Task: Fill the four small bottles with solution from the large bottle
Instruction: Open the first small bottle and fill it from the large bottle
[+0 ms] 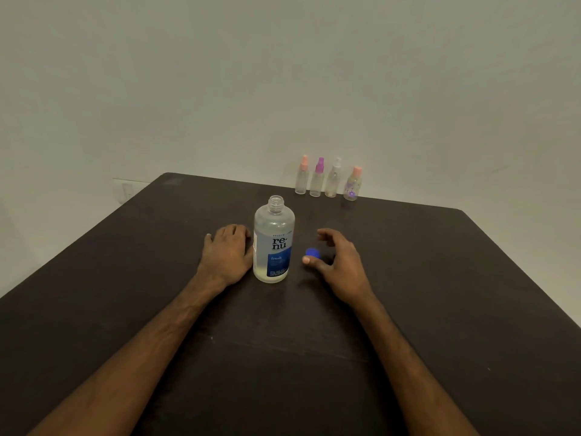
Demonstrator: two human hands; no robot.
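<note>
Standing upright in the middle of the bench (440,278), the large bottle (273,243) has its threaded neck bare, so I judge the uncapping step done and the pouring not yet begun. Its blue cap (312,252) lies on the bench just right of it, beside my thumb; my right hand (341,262) arches loosely open over it, gripping nothing. My left hand (228,253) rests palm down just left of the bottle, fingers relaxed, holding nothing; I cannot tell whether it touches the side. The four small bottles (332,180) stand in a row at the far edge, well apart from me, spray tops on. Next I should bring one near and unscrew its top before tipping the large bottle.
</note>
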